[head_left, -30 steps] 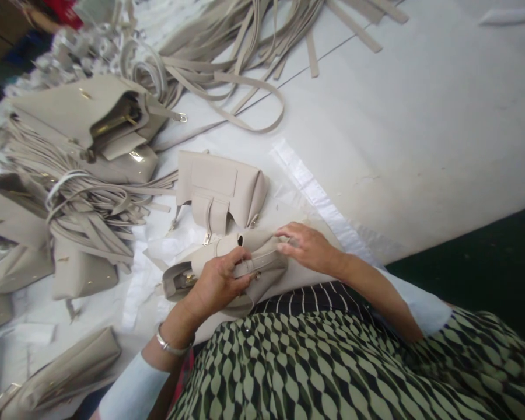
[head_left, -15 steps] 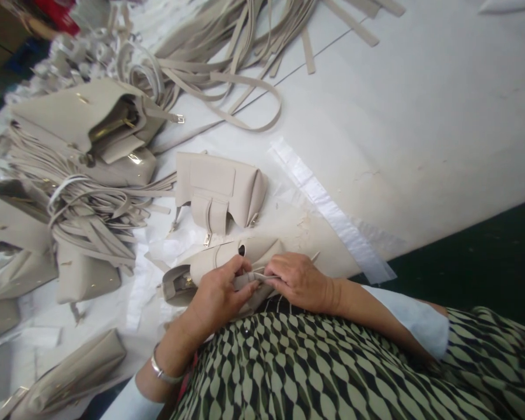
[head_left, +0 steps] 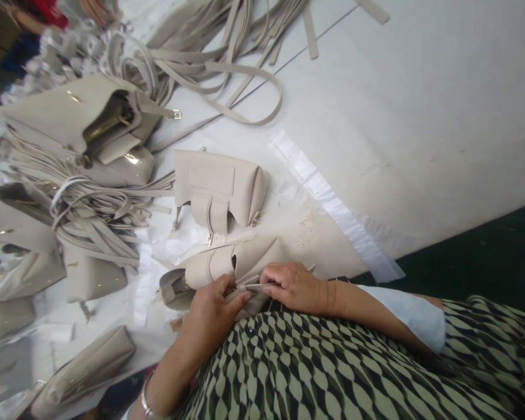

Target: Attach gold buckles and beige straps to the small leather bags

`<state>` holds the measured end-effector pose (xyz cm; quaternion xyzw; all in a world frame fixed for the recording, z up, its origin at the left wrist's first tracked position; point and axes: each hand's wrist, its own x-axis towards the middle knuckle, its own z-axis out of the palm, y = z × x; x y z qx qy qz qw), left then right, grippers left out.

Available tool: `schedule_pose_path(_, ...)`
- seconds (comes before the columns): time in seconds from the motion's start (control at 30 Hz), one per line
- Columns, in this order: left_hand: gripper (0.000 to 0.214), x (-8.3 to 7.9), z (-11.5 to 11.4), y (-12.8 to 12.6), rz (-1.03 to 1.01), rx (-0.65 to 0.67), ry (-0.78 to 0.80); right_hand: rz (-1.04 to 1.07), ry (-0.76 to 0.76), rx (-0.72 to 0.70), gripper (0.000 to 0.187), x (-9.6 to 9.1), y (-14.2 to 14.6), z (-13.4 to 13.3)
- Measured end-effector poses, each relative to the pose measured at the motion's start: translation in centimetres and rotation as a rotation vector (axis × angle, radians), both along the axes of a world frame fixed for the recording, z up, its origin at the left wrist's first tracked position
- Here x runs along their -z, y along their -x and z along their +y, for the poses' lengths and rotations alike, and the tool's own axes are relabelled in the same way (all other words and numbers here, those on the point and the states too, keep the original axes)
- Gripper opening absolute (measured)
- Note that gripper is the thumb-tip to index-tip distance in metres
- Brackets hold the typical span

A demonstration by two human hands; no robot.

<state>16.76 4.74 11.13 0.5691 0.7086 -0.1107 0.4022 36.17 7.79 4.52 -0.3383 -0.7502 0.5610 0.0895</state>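
Note:
A beige handbag (head_left: 258, 252) lies on its side at the table's front edge, its open mouth facing left. My left hand (head_left: 216, 306) is closed at the near side of this bag, thumb and fingers pinching a narrow beige strap (head_left: 254, 286). Just to the right, my right hand (head_left: 295, 286) is closed on the same strap, and a thin pointed end shows past its knuckles. Fingertips hide part of the strap. Beyond my hands rests a second beige handbag (head_left: 221, 175) with a back pocket, a strap and a small buckle (head_left: 209, 239).
Several beige bags (head_left: 48, 116) crowd the left side, around a tied bundle of straps (head_left: 100, 221). Long straps (head_left: 227, 64) spread across the far table. White tape (head_left: 332, 198) runs to the front edge. Another person's hand (head_left: 97, 10) is at the top left.
My left hand has moved slightly left and down along the strap, leaving a wider gap between my hands. My right hand keeps its pinch. Another person's hand has appeared at the top left.

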Motion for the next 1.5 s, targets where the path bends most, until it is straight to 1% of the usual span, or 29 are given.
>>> schedule_pose_path(0.1, 0.019, -0.3, 0.4, 0.2, 0.016, 0.078, 0.038, -0.019, -0.095, -0.061, 0.005, 0.0, 0.5, 0.1)
schedule_pose_path(0.23, 0.022, -0.7, 1.4, -0.4, 0.175, 0.234, 0.103, -0.055, -0.198, -0.064, 0.009, 0.2, 1.2, 0.1)
schedule_pose_path(0.33, 0.021, -0.9, 2.0, -0.8, 0.233, 0.321, 0.098, -0.110, -0.195, -0.083, 0.012, 0.0, 1.8, 0.2)
schedule_pose_path(0.43, 0.015, -0.9, 1.8, -0.7, 0.216, 0.352, 0.076, -0.149, -0.163, -0.112, 0.013, -0.4, 2.5, 0.1)
schedule_pose_path(0.53, 0.012, -0.5, 0.9, -0.2, 0.179, 0.330, 0.047, -0.175, -0.135, -0.125, 0.014, -0.6, 3.0, -0.1)
schedule_pose_path(0.6, 0.012, 0.0, 0.1, 0.3, 0.100, 0.277, 0.019, -0.198, -0.108, -0.126, 0.015, -0.5, 3.1, -0.3)
schedule_pose_path(0.73, 0.014, 1.0, -1.2, 1.0, -0.141, 0.060, -0.031, -0.231, -0.062, -0.145, 0.017, -0.1, 3.0, -0.6)
schedule_pose_path(0.8, 0.017, 1.3, -1.5, 1.0, -0.193, -0.025, -0.034, -0.245, -0.034, -0.161, 0.016, 0.0, 2.9, -0.7)
schedule_pose_path(0.87, 0.018, 1.2, -1.4, 0.6, -0.162, -0.038, -0.018, -0.246, -0.003, -0.174, 0.015, 0.0, 2.8, -0.7)
schedule_pose_path(0.93, 0.017, 0.9, -1.2, 0.1, -0.062, 0.029, -0.015, -0.240, 0.018, -0.176, 0.013, 0.0, 2.9, -0.7)
schedule_pose_path(1.07, 0.018, 0.7, -0.6, -0.7, 0.157, 0.233, -0.080, -0.224, 0.030, -0.132, 0.013, 0.3, 3.2, -0.6)
schedule_pose_path(1.17, 0.017, 1.1, -0.1, -0.5, 0.207, 0.289, -0.082, -0.195, 0.037, -0.070, 0.012, 0.4, 3.4, -0.3)
schedule_pose_path(1.23, 0.016, 1.5, 0.5, 0.0, 0.145, 0.283, -0.071, -0.188, 0.040, -0.019, 0.012, 0.5, 3.3, 0.0)
schedule_pose_path(1.3, 0.017, 1.8, 1.3, 0.5, 0.012, 0.256, -0.044, -0.181, 0.064, 0.047, 0.011, 0.4, 3.1, 0.3)
schedule_pose_path(1.4, 0.019, 1.9, 2.9, 0.9, -0.172, 0.210, 0.017, -0.124, 0.142, 0.175, 0.008, 0.4, 2.7, 0.8)
schedule_pose_path(1.5, 0.019, 1.9, 4.0, 0.9, -0.225, 0.191, 0.040, -0.071, 0.211, 0.268, 0.006, 0.5, 2.6, 1.0)
